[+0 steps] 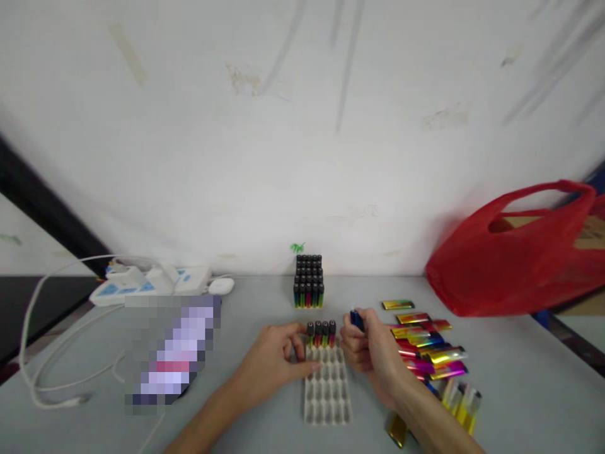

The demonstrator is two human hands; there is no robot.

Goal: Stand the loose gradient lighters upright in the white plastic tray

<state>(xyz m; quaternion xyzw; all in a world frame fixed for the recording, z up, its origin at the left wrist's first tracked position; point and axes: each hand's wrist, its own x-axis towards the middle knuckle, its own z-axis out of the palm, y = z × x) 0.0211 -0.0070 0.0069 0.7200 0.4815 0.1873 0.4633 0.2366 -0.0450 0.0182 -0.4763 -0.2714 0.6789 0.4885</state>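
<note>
A pale moulded tray with rows of hollow cells lies in front of me. Its far row holds several black-topped, shiny coloured lighters standing upright. My left hand grips the tray's left side, thumb over the cells and index finger beside the leftmost lighter. Just right of the tray, my right hand is closed around a dark blue lighter, its upper end showing above the fingers. Behind the tray stands a tight block of similar lighters, black ends up.
Loose metallic-coloured lighters lie heaped at the right, with clear-and-yellow ones nearer me. A red bag sits behind them. On the left are a power strip, white cables and a blurred-out phone-like screen. A wall closes the back.
</note>
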